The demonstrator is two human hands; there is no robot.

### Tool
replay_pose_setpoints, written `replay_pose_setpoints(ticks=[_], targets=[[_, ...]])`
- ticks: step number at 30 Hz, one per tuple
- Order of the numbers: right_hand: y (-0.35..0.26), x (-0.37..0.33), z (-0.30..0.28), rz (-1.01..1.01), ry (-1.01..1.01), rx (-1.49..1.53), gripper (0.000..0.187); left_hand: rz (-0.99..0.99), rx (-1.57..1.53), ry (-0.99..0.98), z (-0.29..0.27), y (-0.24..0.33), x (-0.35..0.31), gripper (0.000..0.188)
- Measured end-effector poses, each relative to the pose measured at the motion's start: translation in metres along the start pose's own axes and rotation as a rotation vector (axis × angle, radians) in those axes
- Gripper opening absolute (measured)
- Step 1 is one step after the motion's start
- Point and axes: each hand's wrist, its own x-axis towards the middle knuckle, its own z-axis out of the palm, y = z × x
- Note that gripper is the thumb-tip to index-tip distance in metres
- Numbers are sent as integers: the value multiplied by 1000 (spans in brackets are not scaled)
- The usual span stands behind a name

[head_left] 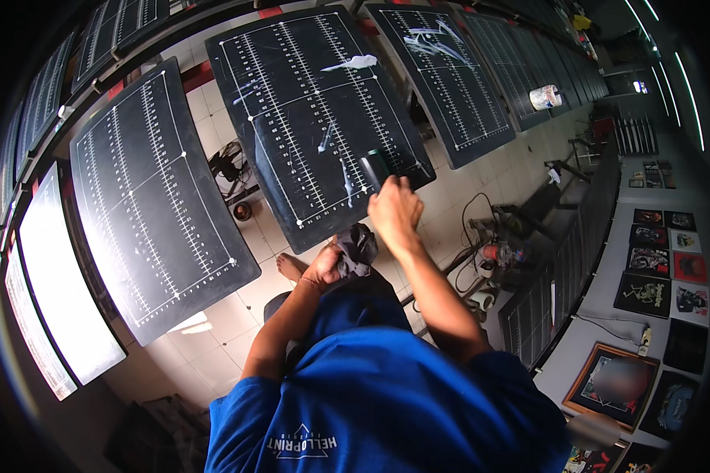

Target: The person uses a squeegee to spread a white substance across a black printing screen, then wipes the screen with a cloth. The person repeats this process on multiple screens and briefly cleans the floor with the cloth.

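Observation:
A dark board (pixel 292 150) with white ruled scales and corner dots lies before me, streaked with whitish paste (pixel 355 62) in several places. Over its near right part my right hand (pixel 397 206) is closed on a dark green, shiny, rounded tool (pixel 375 167); its exact kind cannot be made out. The tool sits at or just above the board's surface, beside a smear. Just off the near edge of the board, my left hand (pixel 328 262) grips a crumpled dark grey cloth (pixel 356 249).
A similar board (pixel 158 205) stands to the left, and another with pale smears (pixel 469 94) to the right. A paste-stained tub (pixel 546 97) rests on a farther board. Cables (pixel 469 236) and equipment lie on the tiled floor at right. Framed prints (pixel 611 386) line the right wall.

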Motion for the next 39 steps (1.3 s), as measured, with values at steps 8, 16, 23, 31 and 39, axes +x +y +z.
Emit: replay_pose_setpoints(ticks=[8, 16, 23, 31, 39], targets=[[-83, -9, -17, -147, -251, 166, 32, 101, -29, 13, -18, 17, -44, 32], [-58, -20, 28, -468, 93, -87, 38, 125, -32, -20, -23, 18, -65, 36], [-28, -8, -32, -400, -95, 358, 40, 224, 81, 20, -31, 17, -87, 42], [42, -47, 10, -928, -3, 191, 48, 184, -20, 1, -46, 12, -85, 43], [-59, 21, 33, -929, -6, 165, 61, 319, -86, 99, -38, 23, -97, 42]])
